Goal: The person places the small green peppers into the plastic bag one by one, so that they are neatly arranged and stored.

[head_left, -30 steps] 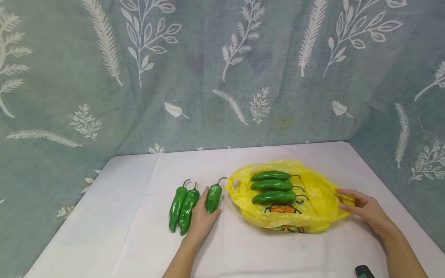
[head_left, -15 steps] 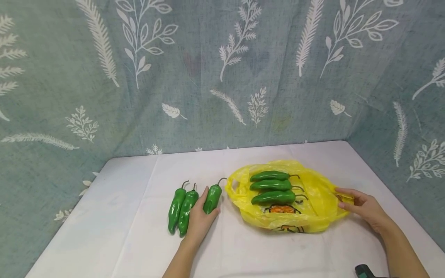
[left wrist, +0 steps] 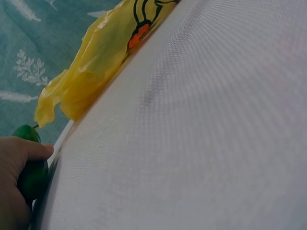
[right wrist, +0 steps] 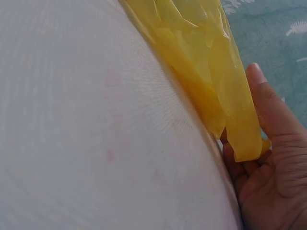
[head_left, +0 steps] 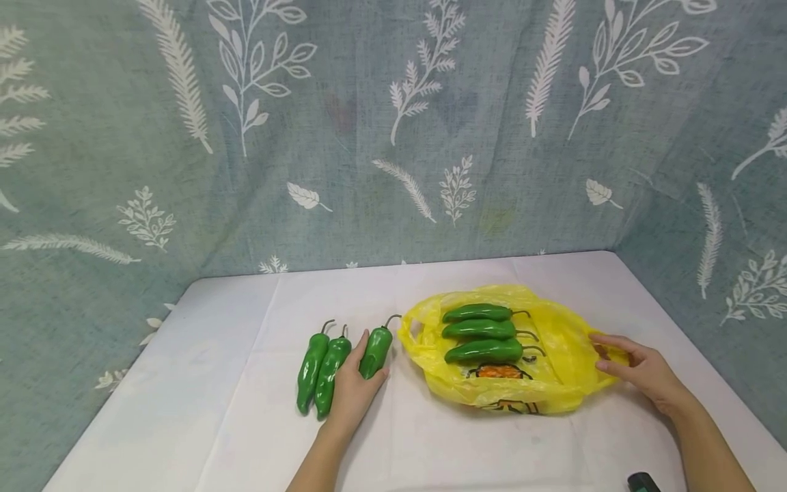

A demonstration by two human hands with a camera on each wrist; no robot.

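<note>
Three glossy green peppers with curved stems are at the left in the head view. My left hand (head_left: 355, 386) holds the rightmost green pepper (head_left: 376, 353) between thumb and fingers; the left wrist view shows the thumb across this pepper (left wrist: 34, 179). Beside it, to the left, lie another green pepper (head_left: 333, 376) and an outer one (head_left: 312, 369). A yellow plastic bag (head_left: 562, 342) is spread flat, with three green peppers (head_left: 482, 329) lined up on it. At its right end my right hand (head_left: 645, 372) touches the handle (right wrist: 244, 139), fingers behind it and thumb apart.
A white cloth (head_left: 246, 437) covers the table. Green-grey curtains (head_left: 344, 178) with white leaf prints stand behind it and at both sides. A dark object (head_left: 642, 482) shows partly at the bottom edge, near the right forearm.
The right hand's fingers have shifted very slightly left at the bag handle. The left hand and the peppers stay in place, apart from a small sway of the head view.
</note>
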